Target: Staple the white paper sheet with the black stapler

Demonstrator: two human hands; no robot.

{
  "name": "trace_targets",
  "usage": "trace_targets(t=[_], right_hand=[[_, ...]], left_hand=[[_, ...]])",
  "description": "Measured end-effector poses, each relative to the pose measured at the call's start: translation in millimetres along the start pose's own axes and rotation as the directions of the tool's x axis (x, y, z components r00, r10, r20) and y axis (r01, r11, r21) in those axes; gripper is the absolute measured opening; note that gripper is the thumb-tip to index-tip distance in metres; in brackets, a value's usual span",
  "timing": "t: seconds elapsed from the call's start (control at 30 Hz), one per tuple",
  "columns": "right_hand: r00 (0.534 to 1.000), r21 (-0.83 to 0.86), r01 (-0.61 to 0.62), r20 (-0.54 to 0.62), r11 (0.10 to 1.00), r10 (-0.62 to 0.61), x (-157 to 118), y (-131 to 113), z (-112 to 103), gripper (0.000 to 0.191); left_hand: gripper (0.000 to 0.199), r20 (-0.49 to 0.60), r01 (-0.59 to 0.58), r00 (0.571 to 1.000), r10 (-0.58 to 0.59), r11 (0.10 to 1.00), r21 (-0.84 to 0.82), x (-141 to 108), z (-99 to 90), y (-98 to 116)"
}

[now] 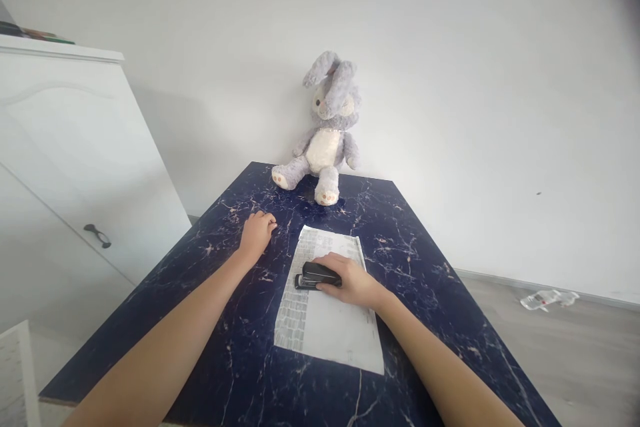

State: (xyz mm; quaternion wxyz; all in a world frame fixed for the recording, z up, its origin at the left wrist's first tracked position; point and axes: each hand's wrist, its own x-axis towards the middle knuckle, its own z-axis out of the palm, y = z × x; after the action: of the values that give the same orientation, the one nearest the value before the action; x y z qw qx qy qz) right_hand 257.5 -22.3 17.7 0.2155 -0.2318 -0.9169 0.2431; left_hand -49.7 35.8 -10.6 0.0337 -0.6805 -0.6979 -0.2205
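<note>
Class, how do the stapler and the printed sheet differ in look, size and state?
The stapler is black; the printed sheet is mostly white with grey printing. The stapler is smaller and chunkier; the sheet is larger and thin. The right hand holds the stapler; the sheet lies on the tabletop. Both are before the plush rabbit.

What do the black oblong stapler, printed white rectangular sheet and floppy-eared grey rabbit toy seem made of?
Black oblong stapler: probably smooth plastic casing, from its faint sheen; metal possible.
Printed white rectangular sheet: likely matt paper, thin with uneven edges.
Grey rabbit toy: apparently soft plush, given fuzzy texture.
</note>
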Motion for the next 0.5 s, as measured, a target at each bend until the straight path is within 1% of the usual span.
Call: trace_targets(t=[0.27, 0.3, 0.37, 0.43, 0.5], right_hand=[[1.0, 0.002, -0.01, 0.013, 1.0, 0.01, 0.7, -2.2, -2.1, 0.043], [1.0, 0.003, -0.011, 0.011, 1.0, 0.011, 1.1, -2.5, -1.7, 0.042], [1.0, -0.01, -0.019, 0.005, 1.0, 0.019, 2.2, -3.1, -0.3, 0.033], [0.999, -0.038, -0.042, -0.021, 0.998, 0.041, 3.7, -3.4, 0.1, 0.022], [0.99, -0.049, -0.112, -0.095, 0.992, 0.107, 4.4, -2.5, -3.4, 0.021]], left_hand=[[0.017, 0.027, 0.002, 1.0, -0.002, 1.0, 0.018, -1.3, 0.1, -0.4], [0.017, 0.023, 0.0, 1.0, -0.001, 1.0, 0.019, -1.2, -0.8, -0.3], [0.02, -0.024, -0.005, 1.0, 0.006, 1.0, 0.018, -1.2, -4.5, 3.3], [0.024, -0.074, -0.071, 0.995, 0.069, 0.997, -0.016, -3.1, -9.4, 13.2], [0.029, -0.07, -0.228, 0.973, 0.222, 0.97, -0.091, -8.7, -13.0, 29.8]])
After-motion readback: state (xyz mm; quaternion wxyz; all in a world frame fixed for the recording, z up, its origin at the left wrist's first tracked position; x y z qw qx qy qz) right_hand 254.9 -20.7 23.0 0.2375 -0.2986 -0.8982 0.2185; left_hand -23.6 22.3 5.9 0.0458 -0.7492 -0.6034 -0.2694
